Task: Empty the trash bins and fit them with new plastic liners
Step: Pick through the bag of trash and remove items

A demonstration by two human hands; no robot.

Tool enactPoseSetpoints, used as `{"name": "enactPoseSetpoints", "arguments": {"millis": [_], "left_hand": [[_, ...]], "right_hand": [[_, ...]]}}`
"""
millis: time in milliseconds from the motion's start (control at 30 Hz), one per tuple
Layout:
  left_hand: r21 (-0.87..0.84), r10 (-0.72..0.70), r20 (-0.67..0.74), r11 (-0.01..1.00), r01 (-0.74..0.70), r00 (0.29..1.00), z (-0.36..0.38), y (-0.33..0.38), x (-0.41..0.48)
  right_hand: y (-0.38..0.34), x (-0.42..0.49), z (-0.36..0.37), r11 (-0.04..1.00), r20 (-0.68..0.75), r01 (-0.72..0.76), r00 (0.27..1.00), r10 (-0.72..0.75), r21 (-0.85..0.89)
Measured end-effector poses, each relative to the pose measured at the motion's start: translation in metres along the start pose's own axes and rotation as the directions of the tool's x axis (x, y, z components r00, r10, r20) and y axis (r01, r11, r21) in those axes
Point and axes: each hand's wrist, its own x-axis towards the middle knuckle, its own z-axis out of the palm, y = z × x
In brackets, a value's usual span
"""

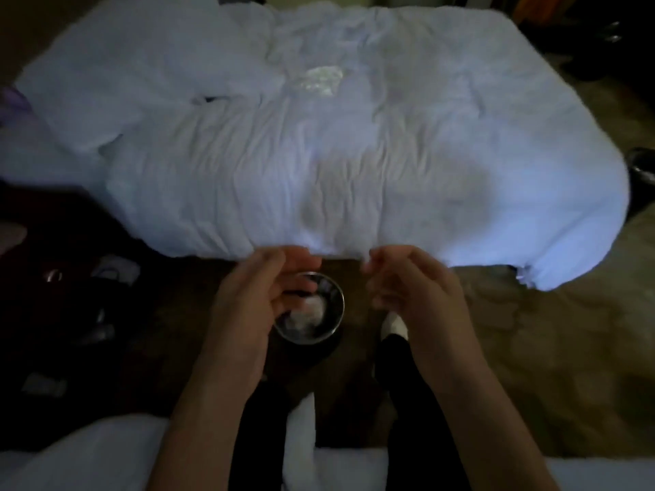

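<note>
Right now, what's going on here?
A person holds both hands over a small round metal bin that stands on the floor by a bed. The left hand overlaps the bin's rim in this view and the right hand is beside it. Both have loosely curled fingers, and it is too dim to tell whether either grip holds anything. Something white sits inside the bin. A crumpled piece of clear plastic lies on the bed.
</note>
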Motion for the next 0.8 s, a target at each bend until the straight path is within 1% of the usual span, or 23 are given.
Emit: {"name": "enactPoseSetpoints", "arguments": {"millis": [100,133,200,267,333,400,467,533,633,700,800], "left_hand": [[-0.097,0.188,-0.002,0.978,-0.187,0.982,-0.03,-0.066,-0.077],[-0.116,0.222,0.002,0.969,-0.22,0.975,-0.038,-0.082,-0.102],[-0.145,0.209,-0.002,0.967,-0.207,0.978,-0.045,-0.102,-0.148],[-0.118,0.153,-0.016,0.981,-0.154,0.988,-0.04,-0.096,-0.175],[-0.067,0.133,-0.016,0.989,-0.134,0.991,-0.033,-0.075,-0.189],[-0.089,0.205,0.018,0.975,-0.202,0.979,-0.028,-0.049,-0.192],[-0.115,0.302,0.061,0.949,-0.294,0.951,-0.027,-0.034,-0.187],[-0.084,0.329,0.088,0.943,-0.322,0.94,-0.028,-0.031,-0.181],[-0.001,0.255,0.069,0.967,-0.256,0.964,-0.037,-0.042,-0.178],[0.004,0.192,0.04,0.981,-0.192,0.981,-0.05,-0.047,-0.166],[-0.009,0.105,-0.008,0.994,-0.105,0.994,-0.067,-0.049,-0.125]], "right_hand": [[0.06,-0.079,-0.031,0.995,0.054,0.101,0.993,-0.101,0.004],[0.074,-0.107,-0.041,0.993,0.066,0.12,0.991,-0.12,0.009],[0.086,-0.155,-0.056,0.993,0.093,0.115,0.989,-0.116,0.017],[0.072,-0.185,-0.063,0.996,0.086,0.093,0.992,-0.094,0.009],[0.048,-0.202,-0.064,0.993,0.044,0.107,0.994,-0.105,-0.05],[0.021,-0.204,-0.065,0.981,0.033,0.186,0.982,-0.185,-0.052],[0.004,-0.199,-0.068,0.962,0.065,0.271,0.96,-0.271,0.008],[0.001,-0.192,-0.07,0.958,0.084,0.283,0.954,-0.286,0.048],[0.015,-0.188,-0.067,0.975,0.108,0.222,0.969,-0.222,0.006],[0.022,-0.178,-0.062,0.987,0.115,0.162,0.981,-0.159,-0.017],[0.027,-0.143,-0.054,0.995,0.078,0.088,0.993,-0.084,-0.05]]}}
